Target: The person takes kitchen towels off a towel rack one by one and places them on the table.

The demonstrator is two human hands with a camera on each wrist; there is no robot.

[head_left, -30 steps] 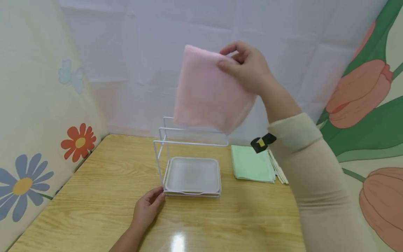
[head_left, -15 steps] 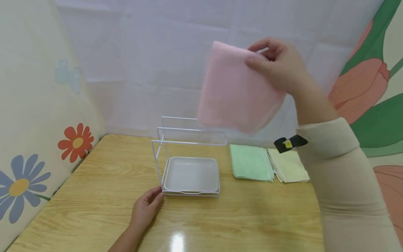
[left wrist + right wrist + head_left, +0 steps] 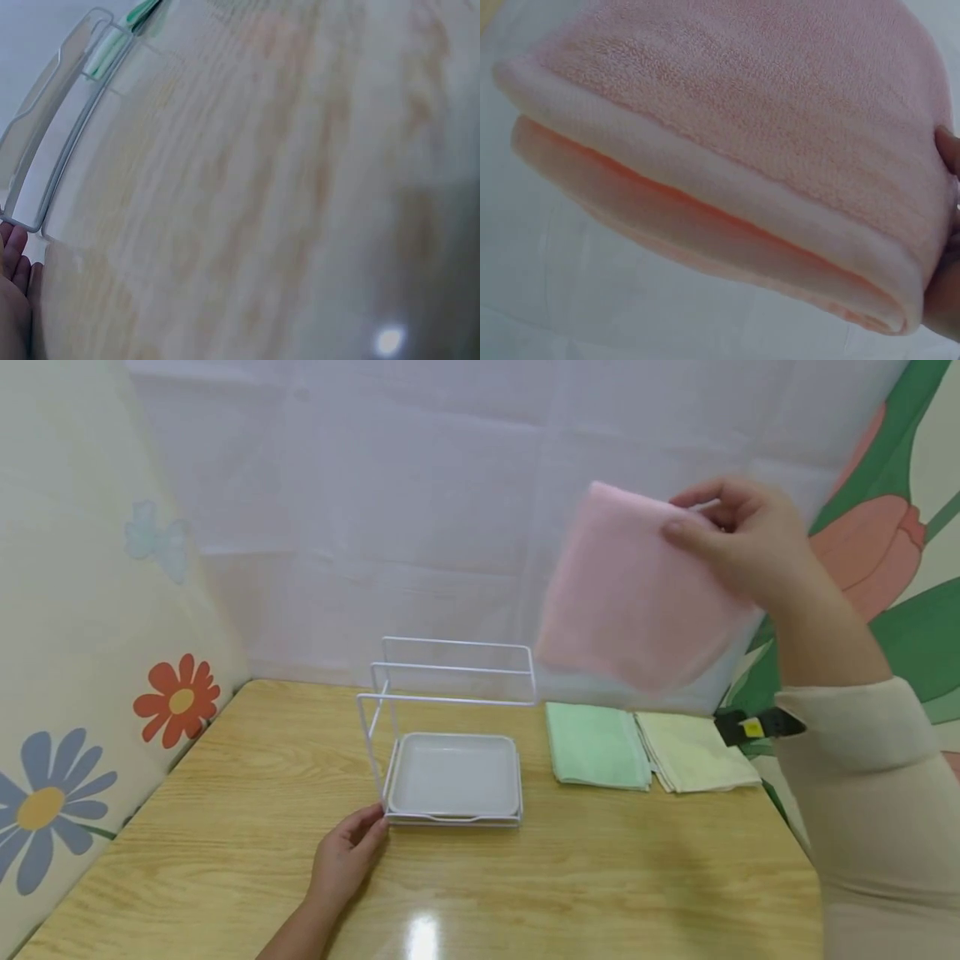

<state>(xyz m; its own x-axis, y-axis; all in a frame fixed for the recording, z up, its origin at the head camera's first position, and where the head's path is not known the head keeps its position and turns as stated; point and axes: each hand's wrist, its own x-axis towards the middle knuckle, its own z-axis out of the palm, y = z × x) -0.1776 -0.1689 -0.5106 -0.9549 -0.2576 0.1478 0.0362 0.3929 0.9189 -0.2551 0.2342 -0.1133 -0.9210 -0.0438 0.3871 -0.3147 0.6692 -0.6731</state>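
Note:
A folded pink towel (image 3: pixel 633 597) hangs in the air at the right of the head view, over the table's back part. My right hand (image 3: pixel 761 547) pinches its upper right edge between thumb and fingers. In the right wrist view, the towel's folded layers (image 3: pixel 705 150) fill most of the picture. A white wire rack (image 3: pixel 450 700) stands on the table, with a shallow pale tray (image 3: pixel 454 775) in its base. My left hand (image 3: pixel 347 858) holds the rack's front left corner with thumb and fingertips; the left wrist view shows those fingers (image 3: pixel 15 259) right at the wire.
To the right of the rack, a folded green towel (image 3: pixel 597 747) and a folded pale yellow towel (image 3: pixel 696 752) lie side by side on the wooden table (image 3: pixel 570 885). Behind stands a white cloth backdrop (image 3: pixel 420 510), with flower-patterned panels at both sides.
My right hand has carried the pink towel rightward, away from above the rack, and slightly down in the last half second. The yellow towel has come into fuller view. My left hand stays at the rack.

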